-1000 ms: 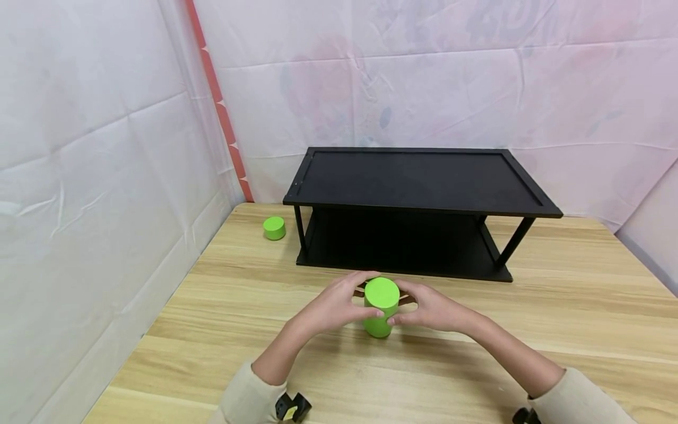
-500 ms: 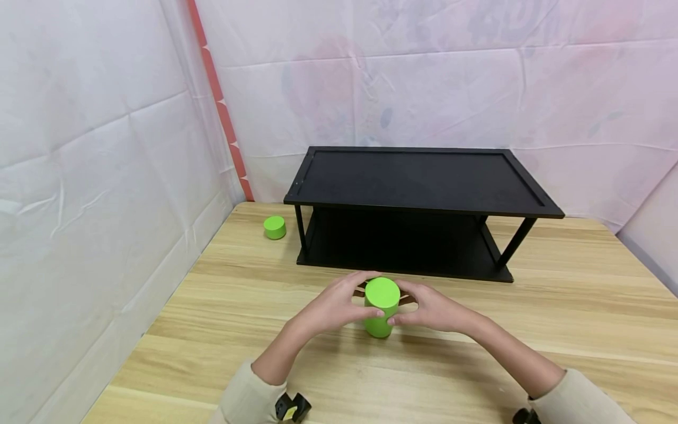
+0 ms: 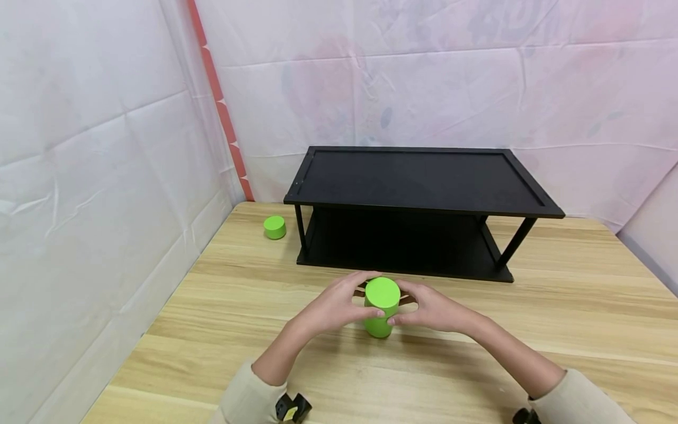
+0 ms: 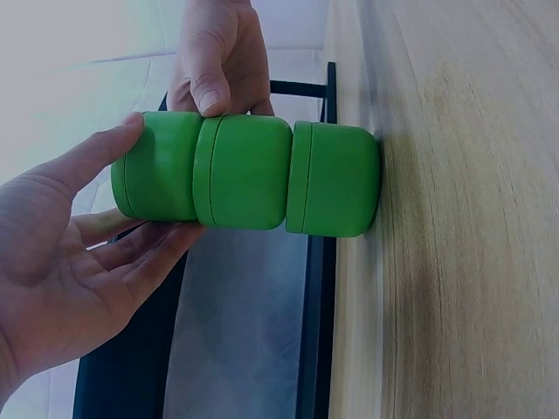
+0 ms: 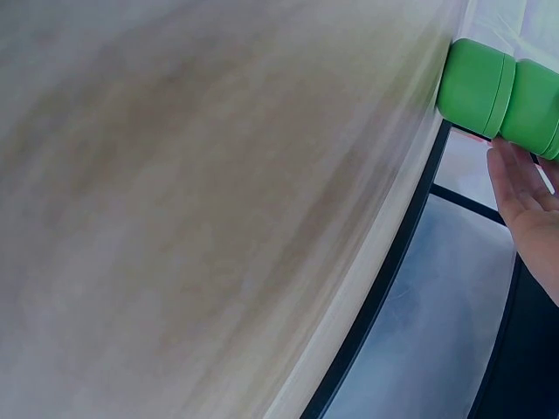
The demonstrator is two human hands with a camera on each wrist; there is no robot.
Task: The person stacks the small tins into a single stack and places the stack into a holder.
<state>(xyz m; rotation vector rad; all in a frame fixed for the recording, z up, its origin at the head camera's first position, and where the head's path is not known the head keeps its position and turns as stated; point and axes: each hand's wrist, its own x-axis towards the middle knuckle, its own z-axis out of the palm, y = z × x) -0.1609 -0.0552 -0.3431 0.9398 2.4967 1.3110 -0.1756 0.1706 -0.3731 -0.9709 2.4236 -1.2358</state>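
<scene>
Plainly, a stack of three green containers (image 3: 380, 303) stood upright on the wooden table (image 3: 238, 330), gripped from both sides. With the stack as the dial's centre and twelve pointing away from the person, the left hand (image 3: 339, 303) lay at nine o'clock and the right hand (image 3: 431, 307) at three. The left hand's thumb and fingers curved around the top container (image 4: 162, 166), parted about as far as its breadth. The right hand held on with a similar curve, its thumb near the seam between the top and middle container (image 4: 251, 172). These two lined up neatly, while the bottom container (image 4: 342, 179) sat slightly askew beneath them. At twelve o'clock, just beyond the fingers, was a black two-tier shelf (image 3: 424, 179). Toward ten o'clock, left of that shelf, lay a short green round piece (image 3: 275, 228); farther off, near eleven, a red strip (image 3: 218, 97) ran up the cloth backdrop (image 3: 424, 88). A left sleeve (image 3: 249, 391) showed at eight, a right sleeve (image 3: 577, 400) at four.
</scene>
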